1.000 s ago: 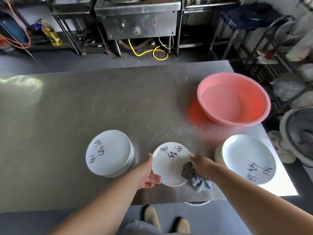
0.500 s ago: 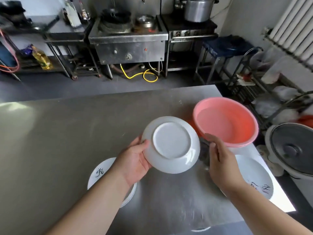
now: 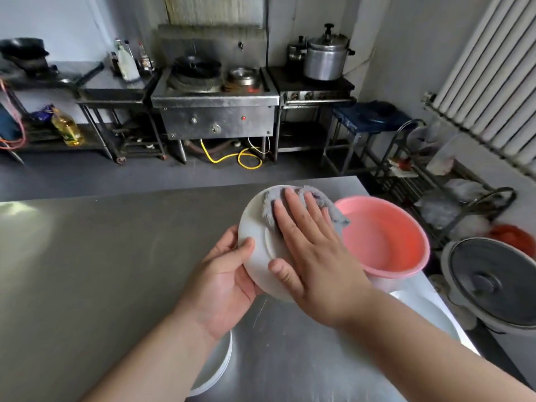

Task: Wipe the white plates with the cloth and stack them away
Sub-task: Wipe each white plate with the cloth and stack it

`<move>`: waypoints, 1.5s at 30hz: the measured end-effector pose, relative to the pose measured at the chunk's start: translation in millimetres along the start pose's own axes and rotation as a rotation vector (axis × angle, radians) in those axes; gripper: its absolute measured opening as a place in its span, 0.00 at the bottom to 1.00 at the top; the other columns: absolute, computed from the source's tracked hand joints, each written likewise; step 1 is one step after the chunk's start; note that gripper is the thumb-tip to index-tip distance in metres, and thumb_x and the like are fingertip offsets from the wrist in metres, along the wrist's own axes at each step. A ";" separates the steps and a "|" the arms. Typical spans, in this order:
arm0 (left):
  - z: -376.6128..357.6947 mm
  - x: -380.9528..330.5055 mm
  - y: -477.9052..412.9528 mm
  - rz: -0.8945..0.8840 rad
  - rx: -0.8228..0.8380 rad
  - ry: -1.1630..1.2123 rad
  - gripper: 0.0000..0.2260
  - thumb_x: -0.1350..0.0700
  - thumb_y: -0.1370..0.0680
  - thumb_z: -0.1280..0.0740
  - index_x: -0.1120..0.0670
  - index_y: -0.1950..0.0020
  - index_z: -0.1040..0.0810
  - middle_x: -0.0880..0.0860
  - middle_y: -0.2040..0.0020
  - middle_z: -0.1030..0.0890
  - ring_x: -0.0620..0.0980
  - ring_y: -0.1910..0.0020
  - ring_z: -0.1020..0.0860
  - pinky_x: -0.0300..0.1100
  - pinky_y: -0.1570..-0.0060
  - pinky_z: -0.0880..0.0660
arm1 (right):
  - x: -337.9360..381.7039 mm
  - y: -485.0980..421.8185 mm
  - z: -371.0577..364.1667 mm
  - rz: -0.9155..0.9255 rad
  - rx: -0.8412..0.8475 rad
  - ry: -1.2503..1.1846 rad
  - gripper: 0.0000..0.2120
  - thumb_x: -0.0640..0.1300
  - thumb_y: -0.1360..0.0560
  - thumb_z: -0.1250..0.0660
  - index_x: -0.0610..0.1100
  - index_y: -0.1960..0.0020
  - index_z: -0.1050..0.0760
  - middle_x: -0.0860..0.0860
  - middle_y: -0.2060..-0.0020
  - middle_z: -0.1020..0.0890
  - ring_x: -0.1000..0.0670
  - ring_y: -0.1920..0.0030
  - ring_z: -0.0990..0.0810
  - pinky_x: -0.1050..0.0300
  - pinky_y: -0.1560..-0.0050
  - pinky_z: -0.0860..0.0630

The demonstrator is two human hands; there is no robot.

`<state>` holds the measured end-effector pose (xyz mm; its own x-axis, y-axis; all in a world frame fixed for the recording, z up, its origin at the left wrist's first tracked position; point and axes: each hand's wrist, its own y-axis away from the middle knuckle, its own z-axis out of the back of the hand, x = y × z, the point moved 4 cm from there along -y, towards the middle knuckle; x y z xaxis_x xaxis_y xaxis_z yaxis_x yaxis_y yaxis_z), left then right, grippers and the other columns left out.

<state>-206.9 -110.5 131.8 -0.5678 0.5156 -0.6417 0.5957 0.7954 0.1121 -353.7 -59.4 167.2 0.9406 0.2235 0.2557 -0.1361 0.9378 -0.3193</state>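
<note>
The grey steel bench (image 3: pixel 87 256) carries a round pink plastic basin (image 3: pixel 412 227) and two stacks of white plates, a left stack (image 3: pixel 216 367) and a right stack (image 3: pixel 429 311). Forearms half hide both, so I cannot tell which is wiped. One round white plate (image 3: pixel 258 227) is held tilted above the bench, underside up. The left hand (image 3: pixel 229 280) grips its rim, and the right hand (image 3: pixel 313 256), fingers straight, presses the grey cloth (image 3: pixel 319 198) on it. Stacking it remains.

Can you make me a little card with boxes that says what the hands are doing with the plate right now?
Left hand: grips the white plate by its rim, above the table
Right hand: flat, presses the grey cloth on the plate's underside
Pink basin: on the table, right of the plate
Plate stack: on the table under the left forearm
</note>
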 end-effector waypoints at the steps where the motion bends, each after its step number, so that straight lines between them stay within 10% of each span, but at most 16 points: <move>1: -1.6 -4.9 1.0 -0.018 0.009 -0.008 0.19 0.62 0.18 0.37 0.58 0.26 0.26 0.63 0.32 0.19 0.58 0.40 0.16 0.53 0.49 0.16 | -7.0 -5.9 8.6 -0.016 -0.010 0.029 0.41 0.69 0.18 0.58 0.43 0.15 0.50 0.45 0.15 0.53 0.40 0.16 0.59 0.36 0.18 0.52; 13: -25.4 -13.3 8.1 -0.103 0.025 0.010 0.15 0.64 0.24 0.33 0.51 0.42 0.13 0.61 0.38 0.15 0.57 0.42 0.14 0.48 0.50 0.16 | 32.6 18.2 19.9 0.256 -0.005 -0.010 0.41 0.69 0.19 0.52 0.43 0.15 0.47 0.47 0.15 0.50 0.42 0.15 0.54 0.37 0.18 0.46; 19: -41.9 -32.8 18.3 -0.114 0.125 -0.101 0.20 0.58 0.21 0.34 0.57 0.28 0.25 0.63 0.33 0.19 0.58 0.40 0.16 0.56 0.47 0.17 | 9.0 -28.0 76.6 0.130 -0.100 0.071 0.40 0.67 0.20 0.53 0.43 0.16 0.44 0.42 0.16 0.47 0.39 0.16 0.54 0.38 0.19 0.48; 26: -56.6 -47.7 33.4 -0.210 0.094 -0.290 0.15 0.60 0.23 0.33 0.55 0.36 0.20 0.60 0.43 0.16 0.55 0.48 0.16 0.54 0.48 0.20 | 50.8 -34.3 89.2 0.470 -0.171 0.110 0.32 0.60 0.16 0.53 0.43 0.22 0.29 0.44 0.22 0.30 0.39 0.20 0.38 0.39 0.22 0.40; 32: -51.0 -64.3 46.6 -0.241 0.078 -0.260 0.17 0.58 0.22 0.34 0.57 0.34 0.20 0.64 0.36 0.17 0.60 0.42 0.16 0.55 0.53 0.17 | 16.4 -25.6 86.9 -0.049 -0.321 -0.226 0.28 0.54 0.13 0.50 0.42 0.17 0.40 0.48 0.18 0.38 0.51 0.17 0.44 0.44 0.20 0.41; 38: -53.1 -59.4 50.3 -0.226 0.122 -0.325 0.18 0.57 0.22 0.31 0.54 0.33 0.20 0.62 0.39 0.16 0.56 0.44 0.16 0.52 0.46 0.19 | 69.1 -34.2 92.7 0.385 -0.248 0.112 0.35 0.64 0.16 0.54 0.43 0.21 0.31 0.43 0.22 0.31 0.38 0.19 0.39 0.37 0.22 0.40; 45: -41.9 -67.8 53.8 -0.243 0.079 -0.182 0.18 0.59 0.22 0.35 0.59 0.33 0.21 0.66 0.35 0.19 0.61 0.42 0.16 0.53 0.50 0.17 | 51.7 -6.1 65.2 -0.033 -0.413 -0.105 0.34 0.60 0.15 0.51 0.41 0.17 0.43 0.44 0.16 0.44 0.43 0.16 0.50 0.36 0.19 0.45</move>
<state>-160.2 -89.3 213.2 -0.5921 0.2427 -0.7685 0.5018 0.8572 -0.1160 -324.6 -36.3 241.8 0.9025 0.2413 0.3568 0.0495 0.7648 -0.6424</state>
